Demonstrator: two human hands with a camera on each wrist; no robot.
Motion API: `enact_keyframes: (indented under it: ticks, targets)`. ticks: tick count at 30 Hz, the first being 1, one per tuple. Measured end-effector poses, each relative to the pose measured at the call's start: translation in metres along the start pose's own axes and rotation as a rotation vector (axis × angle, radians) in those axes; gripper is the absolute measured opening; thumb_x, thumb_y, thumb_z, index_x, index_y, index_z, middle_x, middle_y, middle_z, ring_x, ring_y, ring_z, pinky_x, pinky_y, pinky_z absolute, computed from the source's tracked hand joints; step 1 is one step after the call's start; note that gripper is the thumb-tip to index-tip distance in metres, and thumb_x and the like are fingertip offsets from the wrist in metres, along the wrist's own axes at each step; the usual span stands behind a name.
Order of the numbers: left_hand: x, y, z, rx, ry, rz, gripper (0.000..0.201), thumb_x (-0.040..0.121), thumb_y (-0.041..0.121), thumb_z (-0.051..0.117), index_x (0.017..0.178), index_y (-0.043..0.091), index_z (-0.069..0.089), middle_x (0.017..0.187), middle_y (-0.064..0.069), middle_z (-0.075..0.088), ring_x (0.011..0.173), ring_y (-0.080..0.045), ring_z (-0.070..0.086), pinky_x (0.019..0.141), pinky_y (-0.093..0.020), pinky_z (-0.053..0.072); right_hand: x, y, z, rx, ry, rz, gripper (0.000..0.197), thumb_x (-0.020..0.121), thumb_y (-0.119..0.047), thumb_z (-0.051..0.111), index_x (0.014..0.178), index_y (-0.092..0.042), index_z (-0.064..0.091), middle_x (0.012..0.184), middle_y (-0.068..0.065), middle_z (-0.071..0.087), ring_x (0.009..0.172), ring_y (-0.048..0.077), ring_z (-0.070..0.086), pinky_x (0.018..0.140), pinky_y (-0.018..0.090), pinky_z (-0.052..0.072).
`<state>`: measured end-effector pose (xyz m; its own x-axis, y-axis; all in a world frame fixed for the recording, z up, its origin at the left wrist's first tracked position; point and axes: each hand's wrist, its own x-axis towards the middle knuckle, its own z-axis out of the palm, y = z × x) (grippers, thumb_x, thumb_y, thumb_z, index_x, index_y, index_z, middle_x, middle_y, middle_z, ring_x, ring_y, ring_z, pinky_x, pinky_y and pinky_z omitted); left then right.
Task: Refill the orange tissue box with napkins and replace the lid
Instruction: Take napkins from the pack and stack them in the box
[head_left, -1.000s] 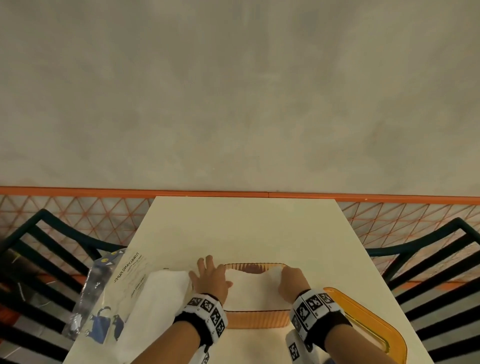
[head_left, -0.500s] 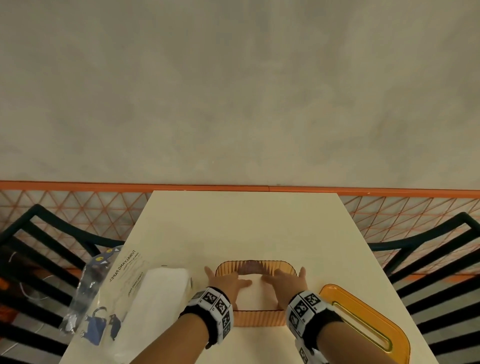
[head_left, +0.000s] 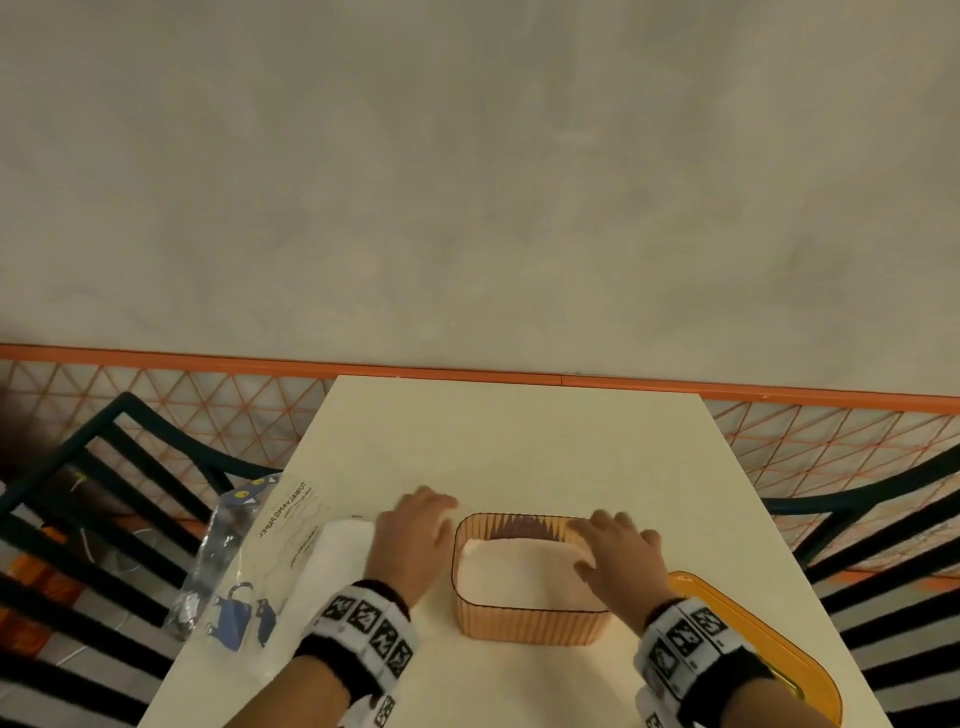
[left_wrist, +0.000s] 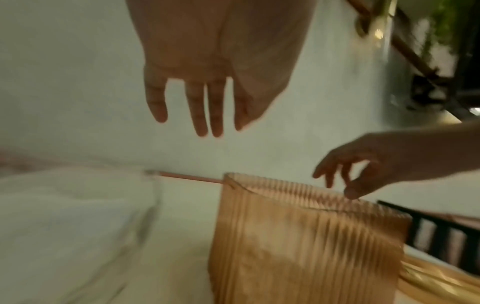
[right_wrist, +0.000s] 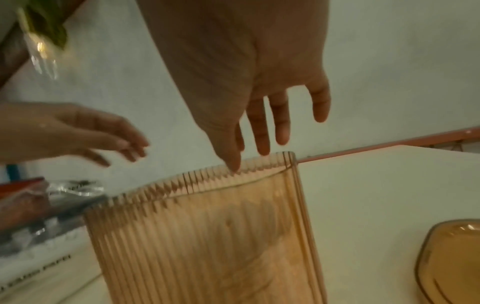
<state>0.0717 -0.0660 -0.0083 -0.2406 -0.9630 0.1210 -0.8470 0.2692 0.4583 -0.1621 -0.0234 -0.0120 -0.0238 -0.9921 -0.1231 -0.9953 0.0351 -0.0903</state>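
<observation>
Cream rectangular table (head_left: 519, 441): stands against a grey wall, a dark slatted chair (head_left: 93, 519) at either side.

Clear printed plastic napkin package (head_left: 270, 566): lies on the table's left part, a white napkin stack (head_left: 332, 561) showing within it.

Translucent orange ribbed tissue box (head_left: 530, 621): upright near the table's near edge, between both hands, top open. White napkins (head_left: 514, 571) lie flat inside, below the rim.

Amber-orange plastic lid (head_left: 748, 654): flat on the table just right of the box, partly hidden by the right wrist.

Left hand (head_left: 413, 540): just left of the box, fingers straight and relaxed, holding nothing.

Right hand (head_left: 618, 564): over the box's right end, fingers extended and loose, grasping nothing; thumb tip (right_wrist: 233, 164) at the ribbed rim.

Both wrists: black-and-white patterned bands (head_left: 363, 623).
</observation>
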Motion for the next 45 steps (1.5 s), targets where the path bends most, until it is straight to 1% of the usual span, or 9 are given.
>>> enact_keyframes:
  ticks: [2,5,7,13,18,24,31,39,45]
  targets:
    - [-0.009,-0.025,-0.008,-0.063,0.176,-0.197,0.025,0.09,0.012,0.049,0.113,0.013,0.06,0.118,-0.004,0.056,0.112,-0.024,0.053,0.093,-0.039,0.046,-0.008,0.004,0.0,0.1,0.091,0.073,0.05,0.093,-0.034,0.047,0.139,-0.027,0.03,0.132,-0.002,0.043,0.119,0.018,0.046,0.099,0.038,0.041]
    - [-0.023,-0.054,-0.001,0.06,-0.066,-0.555,0.037,0.093,0.031,0.047,0.126,0.014,0.045,0.133,-0.007,0.041,0.124,-0.026,0.041,0.098,-0.041,0.042,-0.012,0.006,0.01,0.202,0.054,0.187,0.055,0.094,-0.032,0.046,0.141,-0.016,0.022,0.131,0.007,0.037,0.107,0.023,0.057,0.086,0.036,0.052]
    - [-0.032,-0.065,0.01,0.176,-0.234,-0.625,0.059,0.088,0.048,0.049,0.134,0.015,0.033,0.141,-0.005,0.031,0.13,-0.026,0.033,0.1,-0.042,0.039,-0.009,0.005,0.019,0.248,0.016,0.229,0.052,0.096,-0.026,0.042,0.141,-0.01,0.02,0.131,0.011,0.035,0.1,0.026,0.062,0.075,0.031,0.052]
    - [-0.039,-0.068,0.03,0.411,-0.188,-0.572,0.062,0.089,0.051,0.046,0.136,0.016,0.026,0.143,-0.001,0.028,0.131,-0.019,0.034,0.098,-0.037,0.04,0.002,0.005,0.035,0.336,-0.084,0.291,0.047,0.096,-0.011,0.036,0.14,-0.006,0.019,0.129,0.015,0.044,0.103,0.031,0.061,0.077,0.032,0.05]
    - [-0.029,-0.071,0.031,0.274,-0.163,-0.629,0.041,0.095,0.032,0.037,0.133,0.016,0.032,0.141,-0.002,0.031,0.128,-0.019,0.036,0.097,-0.039,0.041,0.005,0.004,0.038,0.306,-0.101,0.3,0.044,0.096,-0.014,0.036,0.137,-0.007,0.019,0.123,0.014,0.053,0.1,0.029,0.063,0.071,0.031,0.047]
    - [-0.028,-0.073,0.035,0.296,-0.217,-0.594,0.044,0.092,0.013,0.048,0.132,0.014,0.029,0.142,-0.006,0.027,0.13,-0.022,0.036,0.098,-0.036,0.046,0.005,0.003,0.037,0.301,-0.113,0.318,0.051,0.096,-0.016,0.04,0.14,-0.007,0.015,0.128,0.013,0.052,0.104,0.027,0.063,0.076,0.031,0.05]
    - [-0.026,-0.076,0.026,0.251,-0.174,-0.595,0.03,0.1,0.019,0.032,0.129,0.008,0.036,0.138,-0.008,0.037,0.115,-0.022,0.056,0.092,-0.032,0.047,0.004,0.001,0.033,0.318,-0.131,0.321,0.049,0.095,-0.016,0.041,0.138,-0.008,0.018,0.125,0.012,0.053,0.102,0.027,0.063,0.069,0.029,0.046]
    - [-0.03,-0.072,0.008,0.271,-0.224,-0.566,0.042,0.1,0.011,0.028,0.141,0.009,0.027,0.151,-0.009,0.027,0.134,-0.023,0.04,0.108,-0.032,0.036,0.004,0.003,0.029,0.3,-0.158,0.302,0.051,0.096,-0.021,0.041,0.139,-0.007,0.017,0.125,0.011,0.053,0.102,0.025,0.063,0.067,0.027,0.045]
    - [-0.026,-0.047,-0.054,0.123,-0.042,-0.524,0.04,0.098,0.01,0.033,0.138,0.009,0.037,0.145,-0.009,0.04,0.133,-0.026,0.04,0.11,-0.034,0.032,0.002,0.007,0.013,0.202,-0.041,0.256,0.052,0.096,-0.032,0.042,0.139,-0.007,0.024,0.134,0.01,0.039,0.118,0.026,0.05,0.089,0.032,0.049]
